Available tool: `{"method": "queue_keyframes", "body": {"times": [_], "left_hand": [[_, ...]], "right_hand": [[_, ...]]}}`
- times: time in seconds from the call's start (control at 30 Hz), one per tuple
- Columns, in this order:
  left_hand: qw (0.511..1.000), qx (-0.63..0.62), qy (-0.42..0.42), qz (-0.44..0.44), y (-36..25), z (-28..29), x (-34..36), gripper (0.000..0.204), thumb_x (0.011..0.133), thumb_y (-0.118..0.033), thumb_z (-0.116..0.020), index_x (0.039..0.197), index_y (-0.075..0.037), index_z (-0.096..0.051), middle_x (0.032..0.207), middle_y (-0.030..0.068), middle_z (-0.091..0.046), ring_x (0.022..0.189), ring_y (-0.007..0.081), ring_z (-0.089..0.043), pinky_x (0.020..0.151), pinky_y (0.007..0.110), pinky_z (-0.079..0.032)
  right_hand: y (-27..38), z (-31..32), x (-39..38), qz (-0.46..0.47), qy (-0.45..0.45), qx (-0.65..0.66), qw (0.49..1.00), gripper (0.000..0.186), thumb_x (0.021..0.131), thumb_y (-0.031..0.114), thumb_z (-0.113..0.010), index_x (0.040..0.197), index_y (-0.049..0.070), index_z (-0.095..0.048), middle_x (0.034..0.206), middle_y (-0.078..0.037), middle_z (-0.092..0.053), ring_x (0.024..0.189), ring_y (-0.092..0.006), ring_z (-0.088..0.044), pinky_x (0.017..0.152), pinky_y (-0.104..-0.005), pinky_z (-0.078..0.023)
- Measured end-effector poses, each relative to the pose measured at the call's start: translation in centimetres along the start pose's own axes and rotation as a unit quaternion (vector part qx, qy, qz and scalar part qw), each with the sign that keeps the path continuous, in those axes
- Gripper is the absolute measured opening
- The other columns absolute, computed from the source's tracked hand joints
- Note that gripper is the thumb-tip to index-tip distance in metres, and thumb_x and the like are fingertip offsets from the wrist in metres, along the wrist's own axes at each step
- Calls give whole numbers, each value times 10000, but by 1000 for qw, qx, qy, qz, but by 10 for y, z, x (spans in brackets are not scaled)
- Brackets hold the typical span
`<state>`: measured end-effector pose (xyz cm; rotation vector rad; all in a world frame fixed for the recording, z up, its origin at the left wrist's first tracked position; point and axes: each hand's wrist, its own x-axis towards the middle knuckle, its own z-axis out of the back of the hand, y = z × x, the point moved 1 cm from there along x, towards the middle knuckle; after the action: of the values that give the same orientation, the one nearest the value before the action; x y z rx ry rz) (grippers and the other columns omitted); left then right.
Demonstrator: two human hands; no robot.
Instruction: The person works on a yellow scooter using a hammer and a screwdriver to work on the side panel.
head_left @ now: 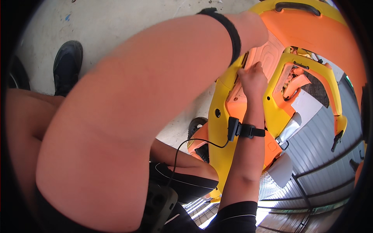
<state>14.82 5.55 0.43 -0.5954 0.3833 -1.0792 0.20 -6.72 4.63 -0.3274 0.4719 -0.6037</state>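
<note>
A yellow and orange scooter-like vehicle fills the right side of the head view. My left arm crosses the picture, and my left hand reaches to the vehicle's upper body, by the orange ribbed floor panel. Its fingers are out of sight behind the back of the hand and wrist. My right hand rests at the panel's edge, below the left hand. The right fingers are curled closed; whatever they may hold is too small or hidden to name.
A black grab handle sits on the yellow upper body. A yellow curved frame with an orange inner part stands to the right. My right wrist wears a strapped black device with a cable. A dark shoe is on the concrete floor.
</note>
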Motion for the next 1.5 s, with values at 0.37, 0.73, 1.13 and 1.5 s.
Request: {"method": "queue_keyframes", "body": {"times": [0.37, 0.73, 1.13, 1.5], "left_hand": [[999, -27, 38, 14, 18, 6, -17, 246, 766, -66, -647, 991, -101, -738, 960, 91, -717, 899, 288, -691, 740, 386, -564], [975, -209, -12, 68, 37, -49, -33, 379, 772, -72, -570, 1119, -174, -682, 984, 77, -700, 956, 304, -657, 791, 417, -526], [999, -47, 9, -23, 21, 23, 14, 208, 751, -136, -734, 945, -66, -758, 1008, 191, -708, 954, 340, -687, 810, 413, -550], [998, -52, 16, -11, 25, 25, 20, 214, 757, -139, -721, 959, -76, -754, 1000, 181, -709, 936, 336, -684, 807, 409, -548]], "right_hand": [[0, -3, 0, 2, 9, -13, 1000, 549, 731, 347, -689, 1081, -28, -493, 1074, -247, -613, 915, -442, -638, 786, -486, -521], [-6, -5, 0, 3, -17, -26, 1000, 687, 720, 346, -680, 1233, -65, -480, 1082, -248, -615, 909, -427, -649, 781, -470, -532], [1, 0, -1, 14, -26, -22, 999, 530, 712, 335, -684, 1061, -22, -507, 1031, -237, -624, 858, -427, -656, 759, -480, -534], [0, 0, -2, 24, -16, -5, 1000, 497, 721, 303, -682, 1036, -28, -487, 1010, -235, -611, 847, -445, -641, 746, -490, -524]]}}
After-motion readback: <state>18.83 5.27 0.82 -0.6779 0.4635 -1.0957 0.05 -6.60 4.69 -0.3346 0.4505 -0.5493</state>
